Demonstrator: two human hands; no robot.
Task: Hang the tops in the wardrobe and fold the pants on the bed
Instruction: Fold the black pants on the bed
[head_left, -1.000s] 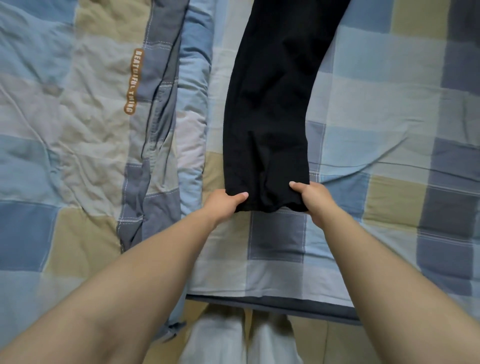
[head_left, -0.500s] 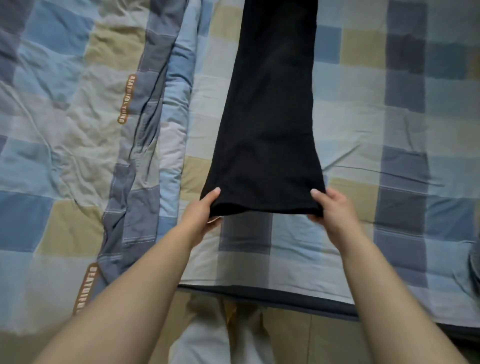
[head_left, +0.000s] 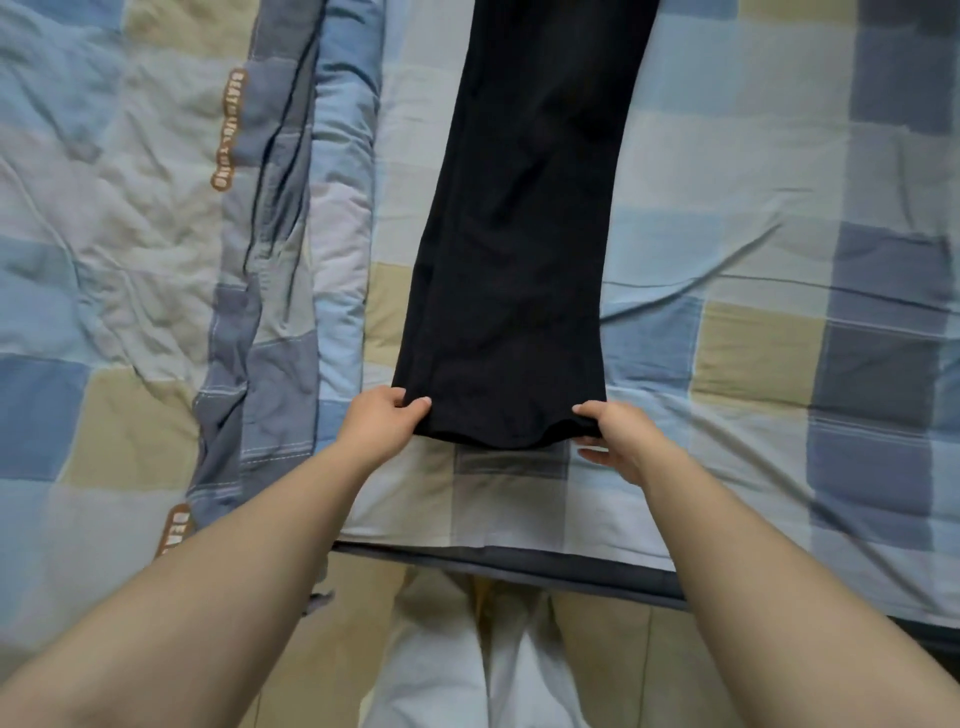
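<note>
On the checked bed, black pants, top cut off, hem pinched by left hand and right hand.

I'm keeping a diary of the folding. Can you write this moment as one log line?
step: folding | black pants flat on checked bed sheet | left hand, right hand pinch hem corners

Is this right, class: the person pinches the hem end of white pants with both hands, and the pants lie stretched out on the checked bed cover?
Not quite. The pants are black, not white, as the head view shows. The rest holds: the left hand and right hand each pinch a corner of the hem end, and the pants lie stretched out on the checked bed cover.
</note>
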